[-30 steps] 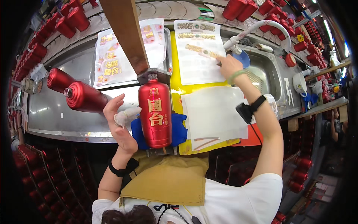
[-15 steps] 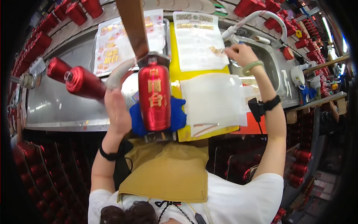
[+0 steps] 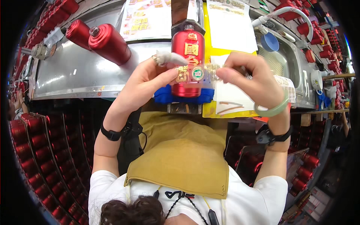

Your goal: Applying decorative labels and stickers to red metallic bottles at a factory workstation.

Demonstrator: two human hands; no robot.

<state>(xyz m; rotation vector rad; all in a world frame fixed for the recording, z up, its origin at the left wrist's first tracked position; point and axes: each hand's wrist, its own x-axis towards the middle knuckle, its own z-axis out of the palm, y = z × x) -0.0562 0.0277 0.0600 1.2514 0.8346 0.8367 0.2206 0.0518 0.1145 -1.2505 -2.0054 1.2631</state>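
A clear decal strip [image 3: 198, 74] with gold lettering and a round green emblem is stretched across the lower front of a shiny red bottle [image 3: 181, 48]. My left hand [image 3: 146, 82] pinches the strip's left end; its index finger wears a pale wrapping. At the other end, my right hand [image 3: 253, 77], slightly blurred, pinches the strip. The bottle lies on a blue cloth pad [image 3: 164, 95], its neck pointing away from me. Gold characters run along its front. Whether the strip touches the bottle cannot be made out.
Two more red bottles [image 3: 109, 45] lie on the steel counter [image 3: 86, 80] at left. Decal sheets [image 3: 146, 22] and white paper [image 3: 230, 32] lie beyond, partly on a yellow board [image 3: 209, 111]. A sink [image 3: 290, 62] with a white faucet [image 3: 287, 10] and blue bowl [image 3: 270, 42] is at right.
My right hand has come from the sheet beside the sink to the bottle and now holds the strip. My left hand has moved from beside the bottle onto the strip's left end. The view has shifted.
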